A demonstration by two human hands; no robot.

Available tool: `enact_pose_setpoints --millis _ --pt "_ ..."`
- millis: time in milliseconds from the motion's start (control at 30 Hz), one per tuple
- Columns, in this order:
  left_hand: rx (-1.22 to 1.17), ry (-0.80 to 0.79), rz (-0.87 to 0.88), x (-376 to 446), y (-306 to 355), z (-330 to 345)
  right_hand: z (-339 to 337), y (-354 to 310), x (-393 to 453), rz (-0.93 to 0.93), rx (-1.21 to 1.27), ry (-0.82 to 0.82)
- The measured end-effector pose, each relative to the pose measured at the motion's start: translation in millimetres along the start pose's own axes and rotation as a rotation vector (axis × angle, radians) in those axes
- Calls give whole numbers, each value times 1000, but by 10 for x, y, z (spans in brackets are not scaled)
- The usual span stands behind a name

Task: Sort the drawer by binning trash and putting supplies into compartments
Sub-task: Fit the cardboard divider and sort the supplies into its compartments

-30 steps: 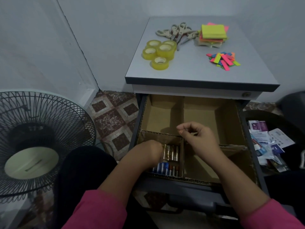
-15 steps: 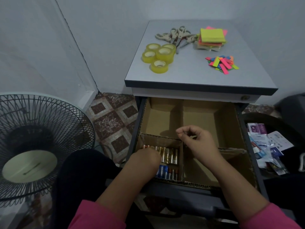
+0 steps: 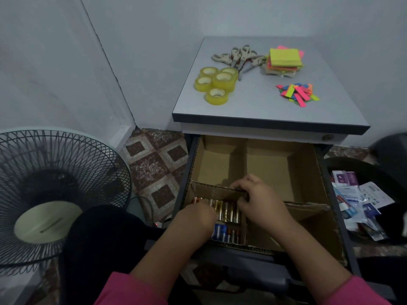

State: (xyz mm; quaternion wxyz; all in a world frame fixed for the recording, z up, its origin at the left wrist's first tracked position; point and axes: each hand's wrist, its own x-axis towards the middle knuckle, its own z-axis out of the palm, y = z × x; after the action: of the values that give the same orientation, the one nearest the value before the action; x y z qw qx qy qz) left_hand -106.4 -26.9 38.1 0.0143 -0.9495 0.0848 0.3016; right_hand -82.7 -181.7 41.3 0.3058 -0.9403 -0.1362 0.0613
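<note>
Where the drawer [image 3: 317, 172] stands pulled out beneath the cabinet top [image 3: 253, 106], a cardboard insert divides it into four compartments.

Near-left compartment: batteries [image 3: 226, 211], gold ones in a row at the far end, blue and dark ones at the near end. The other three compartments show bare cardboard.

Left hand [image 3: 198, 213]: lowered into the near-left compartment over the left part of the gold row; fingers point down and away from the camera, so whether they grip anything cannot be told.

Right hand [image 3: 256, 199]: at the junction of the cardboard dividers [image 3: 211, 190], fingers curled over the top edge of the cross divider, thumb at the near side just above the gold batteries; it appears to pinch the cardboard edge.

Cabinet top, far left: five rolls of yellow tape [image 3: 214, 83], clustered and touching. Behind them: beige-handled scissors [image 3: 239, 57] in a heap. Far right: a stack of sticky notes [image 3: 284, 60], yellow on top, orange and pink below. Near the stack: a loose pile of coloured paper tabs [image 3: 297, 94].

Right of the drawer: a dark bin [image 3: 343, 164] holding wrappers and printed paper [image 3: 361, 201].

Floor, left: a black fan [image 3: 55, 194] lying beside the cabinet on patterned tiles [image 3: 154, 159].

Pink sleeves [image 3: 130, 291] cover both forearms at the lower edge.
</note>
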Motion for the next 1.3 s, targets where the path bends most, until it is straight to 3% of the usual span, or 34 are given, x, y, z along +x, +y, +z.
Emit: enact_pose_setpoints --millis 167,300,467,667,800,867,933,1000,1067,1167,1300 --pt "-2 -54 0 -39 31 -15 -7 -36 -8 9 -17 -4" --pt "-6 50 -3 -55 37 115 -12 -42 -60 -1 -35 -18" --pt "55 -210 -3 -14 119 48 -25 -53 -114 -19 -70 -43" --pt "12 -122 23 -49 76 28 -62 -72 -68 24 -75 -83" --pt "-205 -17 91 -137 -26 -156 -216 -121 45 95 -82 -194" --pt "-384 77 115 -207 -84 -344 -320 -195 123 93 -139 -139" --pt "-582 257 111 -254 -135 -550 -438 -260 241 18 -182 75" --pt "-746 496 83 -224 -184 -740 -577 -331 414 -95 -153 331" --pt "-860 790 83 -118 -244 -939 -709 -385 638 -193 -106 476" --pt "-910 1106 85 115 -357 -1252 -832 -423 1016 -205 -62 464" --pt "-893 1140 19 546 -507 -1522 -894 -404 1379 -185 89 259"
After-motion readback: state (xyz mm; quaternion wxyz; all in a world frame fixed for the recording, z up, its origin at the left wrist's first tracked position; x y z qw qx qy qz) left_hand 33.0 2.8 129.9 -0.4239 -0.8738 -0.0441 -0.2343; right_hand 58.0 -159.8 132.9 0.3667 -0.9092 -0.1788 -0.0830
